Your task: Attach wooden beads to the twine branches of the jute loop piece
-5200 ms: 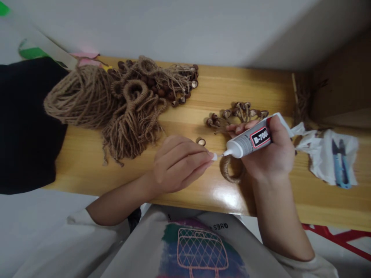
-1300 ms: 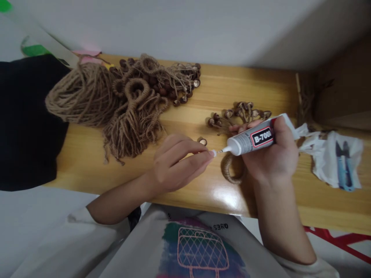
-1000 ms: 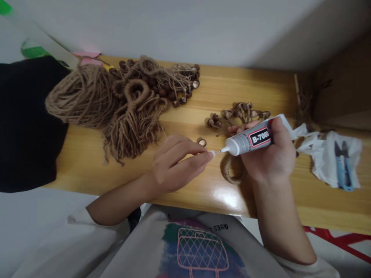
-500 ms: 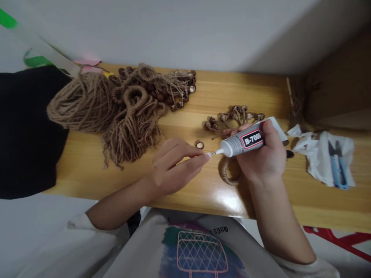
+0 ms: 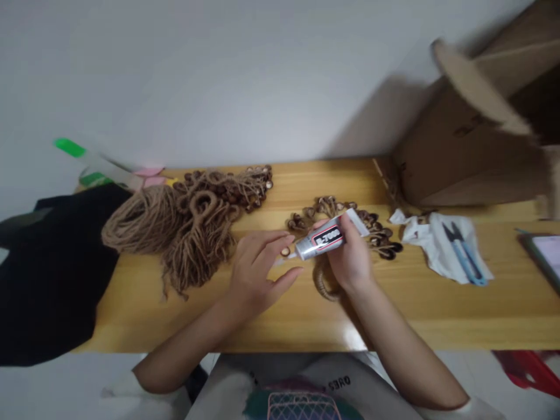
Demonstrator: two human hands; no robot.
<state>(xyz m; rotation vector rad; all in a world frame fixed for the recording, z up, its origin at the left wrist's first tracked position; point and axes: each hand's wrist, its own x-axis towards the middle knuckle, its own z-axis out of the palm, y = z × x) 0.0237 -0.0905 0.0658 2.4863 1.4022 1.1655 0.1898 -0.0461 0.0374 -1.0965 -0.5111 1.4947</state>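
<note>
A grey and white glue tube (image 5: 326, 238) marked B-7000 lies in my right hand (image 5: 355, 259), whose fingers are wrapped round it. Its white nozzle points left, toward my left hand (image 5: 256, 269). That hand is open, thumb and fingers apart on either side of the nozzle tip, with nothing visibly gripped. A small cut nut shell (image 5: 285, 251) sits on the table just behind the nozzle. Below the tube is a cord-wrapped ring (image 5: 324, 286), partly covered by my right hand. Behind it, a cluster of brown shells on cords (image 5: 328, 204) is spread out.
At the left are a jute twine bundle (image 5: 142, 220), tasselled cord pieces (image 5: 199, 248) and a black cloth (image 5: 52, 280). To the right, blue-handled thread snips (image 5: 466, 256) lie on white plastic (image 5: 437, 245), near a phone-like device (image 5: 545, 251). A cardboard box (image 5: 464, 157) stands behind.
My left fingers have parted from their pinch on a small white cap at the nozzle tip. The head view has tilted up, showing more of the wall and box. My right hand still holds the tube.
</note>
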